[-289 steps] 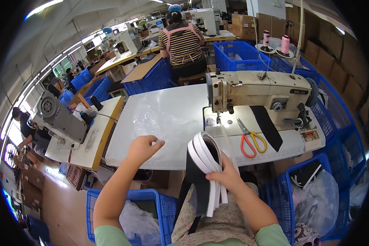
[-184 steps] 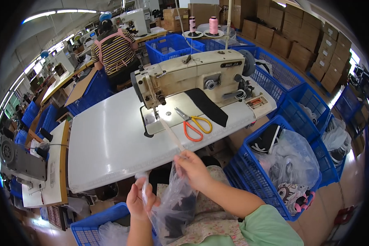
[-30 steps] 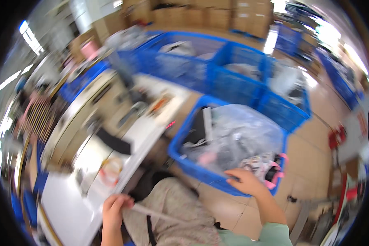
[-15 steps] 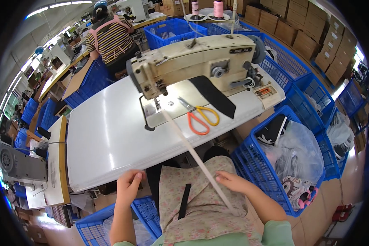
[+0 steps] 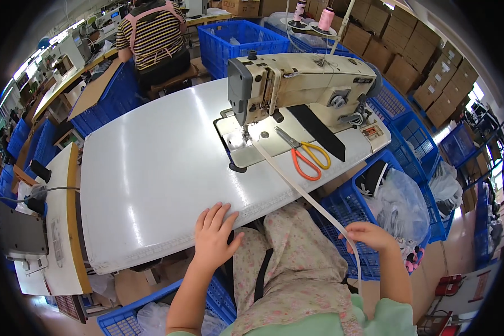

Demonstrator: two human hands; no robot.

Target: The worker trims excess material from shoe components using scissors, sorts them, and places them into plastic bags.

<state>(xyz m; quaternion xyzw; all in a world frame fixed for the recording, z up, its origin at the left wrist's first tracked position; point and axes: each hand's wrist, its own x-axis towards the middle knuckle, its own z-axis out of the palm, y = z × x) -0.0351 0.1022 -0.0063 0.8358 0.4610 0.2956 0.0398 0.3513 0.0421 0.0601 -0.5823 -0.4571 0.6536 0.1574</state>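
A narrow off-white strip (image 5: 298, 187) runs from under the presser foot of the sewing machine (image 5: 313, 84) over the table's front edge. My right hand (image 5: 372, 236) pinches it beyond that edge, and its free end hangs toward my lap. With fingers spread, my left hand (image 5: 215, 238) rests against the front edge of the white machine table (image 5: 151, 179), holding nothing. Scissors (image 5: 298, 144) with one orange and one yellow handle lie right of the needle. Behind them a black fabric piece (image 5: 318, 132) lies partly under the machine arm.
A blue crate (image 5: 341, 207) with shoes and plastic bags stands at the right, more crates (image 5: 409, 134) behind it. Another crate (image 5: 120, 319) sits low beside my left forearm. Pink thread cones (image 5: 326, 20) stand behind the machine. A co-worker (image 5: 151, 33) sits far left.
My left hand has opened from a loose fist and moved right onto the table edge. My right hand has moved right, drawing the strip's lower end with it. The view has shifted too.
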